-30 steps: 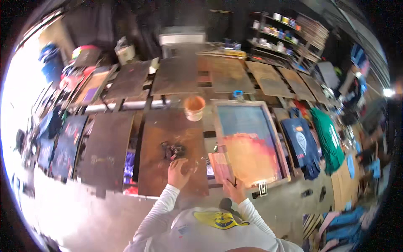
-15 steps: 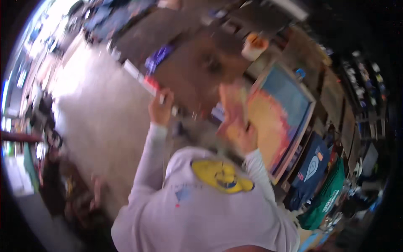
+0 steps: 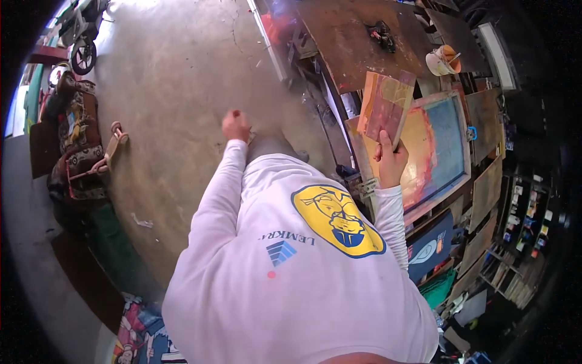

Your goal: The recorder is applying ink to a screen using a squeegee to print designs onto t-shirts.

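My right hand [image 3: 391, 159] is closed on a few thin, flat stained cards [image 3: 383, 108], orange and reddish brown, fanned slightly apart. It holds them upright by their lower end, above a wooden-framed screen [image 3: 450, 142]. The screen's mesh is smeared with yellow and pink on its left and shows blue on its right. Over the bare floor to the left, my left hand [image 3: 236, 125] is closed, fingers curled in. Whether anything is inside its fingers is hidden.
A brown worktable [image 3: 345, 45] stands ahead on the right, with a paint-stained white bucket [image 3: 442, 60] near it. Shelves with small containers [image 3: 527, 212] line the far right. A patterned sofa [image 3: 82, 139] and a wooden scooter-like object [image 3: 109, 151] are at left, on a concrete floor [image 3: 163, 91].
My view has turned left, so the worktable and screen sit farther right and more floor shows. The right hand keeps the cards; the left hand's raised fingers have curled in.
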Demonstrator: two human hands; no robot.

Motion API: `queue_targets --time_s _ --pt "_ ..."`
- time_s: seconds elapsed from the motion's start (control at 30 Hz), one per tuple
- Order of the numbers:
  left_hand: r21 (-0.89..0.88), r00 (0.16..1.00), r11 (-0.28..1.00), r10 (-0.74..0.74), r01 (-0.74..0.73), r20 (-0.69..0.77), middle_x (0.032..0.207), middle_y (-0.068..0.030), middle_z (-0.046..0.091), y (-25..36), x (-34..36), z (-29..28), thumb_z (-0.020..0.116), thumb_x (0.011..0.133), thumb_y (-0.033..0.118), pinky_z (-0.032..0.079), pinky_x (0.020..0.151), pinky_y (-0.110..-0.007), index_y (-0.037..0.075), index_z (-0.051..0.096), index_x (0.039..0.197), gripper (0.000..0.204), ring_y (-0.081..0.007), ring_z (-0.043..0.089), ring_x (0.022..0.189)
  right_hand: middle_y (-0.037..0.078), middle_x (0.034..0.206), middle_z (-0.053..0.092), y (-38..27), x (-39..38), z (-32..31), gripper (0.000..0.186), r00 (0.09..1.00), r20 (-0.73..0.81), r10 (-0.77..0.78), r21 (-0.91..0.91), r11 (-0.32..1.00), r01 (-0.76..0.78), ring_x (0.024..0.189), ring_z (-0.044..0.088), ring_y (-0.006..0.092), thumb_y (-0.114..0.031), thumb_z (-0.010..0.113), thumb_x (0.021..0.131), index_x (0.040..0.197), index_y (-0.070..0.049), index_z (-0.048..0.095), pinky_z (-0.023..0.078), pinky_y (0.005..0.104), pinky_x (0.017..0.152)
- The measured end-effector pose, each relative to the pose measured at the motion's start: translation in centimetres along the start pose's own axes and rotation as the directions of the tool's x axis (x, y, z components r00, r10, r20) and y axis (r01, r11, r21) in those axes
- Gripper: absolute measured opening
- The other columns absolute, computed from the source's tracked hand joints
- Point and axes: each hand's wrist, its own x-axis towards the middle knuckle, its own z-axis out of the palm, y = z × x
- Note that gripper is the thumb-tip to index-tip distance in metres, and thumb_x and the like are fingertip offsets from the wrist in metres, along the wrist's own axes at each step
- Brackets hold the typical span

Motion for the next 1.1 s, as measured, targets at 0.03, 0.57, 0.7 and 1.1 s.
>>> queue_targets --time_s 0.03,0.57,0.7,1.1 --pt "0.121 0.966 0.960 0.243 -0.252 0.084 0.098 -0.0066 0.071 -0.3 -1.7 0.1 0.073 0.081 0.033 0.052 0.086 -0.038 0.014 0.067 0.105 0.031 -0.0271 0.067 0.095 -0.001 0.056 0.049 0.4 -0.5 -0.4 0.032 0.999 -0.037 0.003 -0.003 1.000 -0.003 0.047 0.045 0.0069 -0.032 0.071 0.093 0.079 -0.006 0.057 0.035 0.0235 0.044" --pt "-0.685 0.653 0.081 0.243 0.724 0.718 0.124 -0.0131 0.064 9.3 6.1 -19.5 0.031 0.101 0.062 0.042 0.104 -0.043 0.007 0.048 0.139 0.069 -0.0270 0.057 0.120 -0.006 0.062 0.038 3.2 -13.9 5.4 0.032 0.922 -0.291 0.255 0.630 0.776 -0.015 0.052 0.034 0.0051 -0.042 0.063 0.096 0.113 -0.015 0.061 0.032 0.0228 0.050" --pt "-0.594 0.525 0.184 0.315 0.783 0.790 0.107 -0.0050 0.067 7.0 0.8 -19.7 0.051 0.100 0.041 0.048 0.087 -0.033 0.006 0.058 0.130 0.046 -0.0164 0.060 0.096 -0.007 0.064 0.038 2.2 -16.7 5.6 0.040 0.927 -0.241 0.287 0.767 0.642 0.001 0.054 0.033 0.0049 -0.046 0.062 0.096 0.129 -0.023 0.059 0.030 0.0239 0.052" --pt "-0.729 0.225 0.584 0.704 0.357 0.674 0.102 -0.0007 0.066 21.9 -8.2 -12.3 0.065 0.091 0.002 0.049 0.083 -0.024 0.005 0.055 0.136 0.046 -0.0097 0.061 0.091 -0.001 0.071 0.059 3.5 -20.0 -9.0 0.024 0.843 -0.488 0.226 0.453 0.891 0.024 0.059 0.055 0.0097 -0.031 0.065 0.095 0.102 -0.008 0.067 0.044 0.0236 0.054"
